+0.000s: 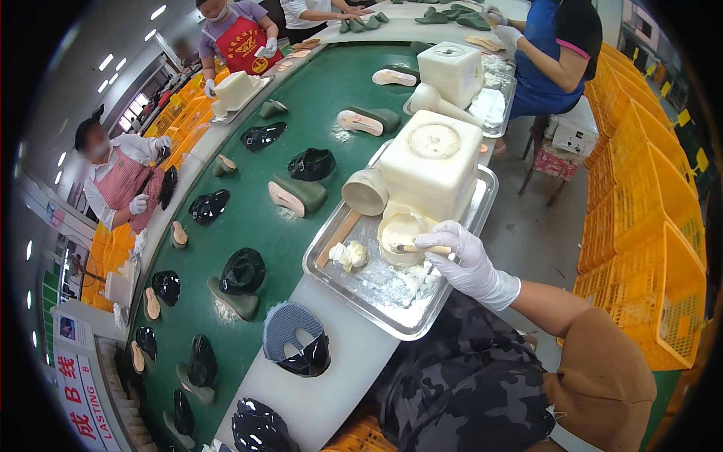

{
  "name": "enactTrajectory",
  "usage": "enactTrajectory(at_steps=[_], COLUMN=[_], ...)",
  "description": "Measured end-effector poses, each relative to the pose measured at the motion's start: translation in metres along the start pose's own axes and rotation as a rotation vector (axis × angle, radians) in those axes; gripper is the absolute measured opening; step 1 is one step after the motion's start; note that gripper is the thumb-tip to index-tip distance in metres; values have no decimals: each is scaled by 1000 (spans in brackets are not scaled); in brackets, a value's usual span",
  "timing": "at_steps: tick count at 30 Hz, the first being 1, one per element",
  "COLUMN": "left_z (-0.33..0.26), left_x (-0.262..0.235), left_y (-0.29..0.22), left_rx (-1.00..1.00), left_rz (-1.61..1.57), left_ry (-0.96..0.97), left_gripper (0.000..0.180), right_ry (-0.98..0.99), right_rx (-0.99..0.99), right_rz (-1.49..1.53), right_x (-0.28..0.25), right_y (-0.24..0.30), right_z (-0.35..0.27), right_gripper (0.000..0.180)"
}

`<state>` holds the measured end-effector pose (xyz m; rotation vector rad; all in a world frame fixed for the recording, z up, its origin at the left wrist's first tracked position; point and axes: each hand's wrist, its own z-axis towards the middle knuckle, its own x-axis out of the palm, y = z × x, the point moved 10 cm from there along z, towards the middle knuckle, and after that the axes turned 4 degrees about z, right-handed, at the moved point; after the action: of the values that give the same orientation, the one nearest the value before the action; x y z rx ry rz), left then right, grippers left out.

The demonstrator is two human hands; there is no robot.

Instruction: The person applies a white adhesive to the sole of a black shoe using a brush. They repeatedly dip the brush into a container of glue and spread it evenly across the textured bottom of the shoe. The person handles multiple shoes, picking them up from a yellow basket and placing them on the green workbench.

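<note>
Right hand (468, 260), in a white glove, is closing its fingers (435, 242) around the handle of a brush (422, 248); the brush tip is pointing away from the palm and touching the cream-coloured paste inside a round white pot (399, 235). Pot is sitting directly under the brush tip, on a metal tray (410, 320) that is lying beneath the grip and extending both ways along the bench. Just beyond the pot, a large white square container (433, 162) is standing on the same tray, with a tilted round cup (365, 191) leaning beside it. To the left of the pot, a lump of pale paste (348, 255) is resting on the tray. Further left of the grip, a green conveyor belt (248, 226) is carrying black shoe uppers (242, 270) and green shoe lasts (297, 196). Nearer the person than the tray, a grey-and-black upper (295, 348) is lying on the white bench edge. Left hand is not showing, so its grip cannot be told. Other workers in aprons are standing across the belt
</note>
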<state>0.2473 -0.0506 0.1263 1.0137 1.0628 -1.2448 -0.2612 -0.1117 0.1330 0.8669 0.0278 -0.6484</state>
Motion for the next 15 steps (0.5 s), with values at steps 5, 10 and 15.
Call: enactTrajectory(at_steps=[5,10,15], left_z=[-8,-6,-6], left_x=[-3,-15,-25], left_y=[10,-7,-7], left_rx=[-13,67,49], left_rz=[131,198,207], left_ry=[-81,-108,-122], left_gripper=[33,30,32], right_ry=[-2,-9,-10], right_rx=[-14,50,6], right_rz=[33,25,16], right_x=[-1,-2,0], right_y=[1,-2,0], right_z=[1,-2,0], right_gripper=[29,28,26])
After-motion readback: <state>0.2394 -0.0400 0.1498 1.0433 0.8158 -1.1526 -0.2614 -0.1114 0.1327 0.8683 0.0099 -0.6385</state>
